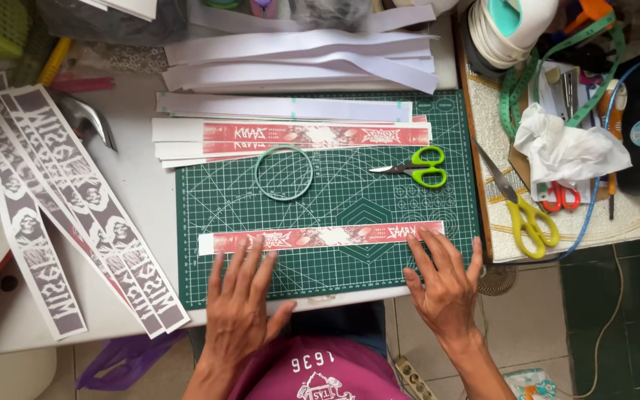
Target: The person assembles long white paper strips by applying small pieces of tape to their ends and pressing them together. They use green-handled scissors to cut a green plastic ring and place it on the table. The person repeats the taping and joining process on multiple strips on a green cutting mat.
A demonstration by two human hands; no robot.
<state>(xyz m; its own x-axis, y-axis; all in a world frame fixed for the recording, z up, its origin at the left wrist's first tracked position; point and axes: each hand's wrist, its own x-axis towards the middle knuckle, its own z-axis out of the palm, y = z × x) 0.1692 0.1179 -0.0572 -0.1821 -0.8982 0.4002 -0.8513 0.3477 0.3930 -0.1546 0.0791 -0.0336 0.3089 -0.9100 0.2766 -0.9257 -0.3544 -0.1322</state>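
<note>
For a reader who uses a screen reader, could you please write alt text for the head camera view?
Seen from above, a left hand and right hand press flat on a long red printed paper strip lying on a green cutting mat. A pale green ring and green-handled scissors lie on the mat, with more strips stacked above.
</note>
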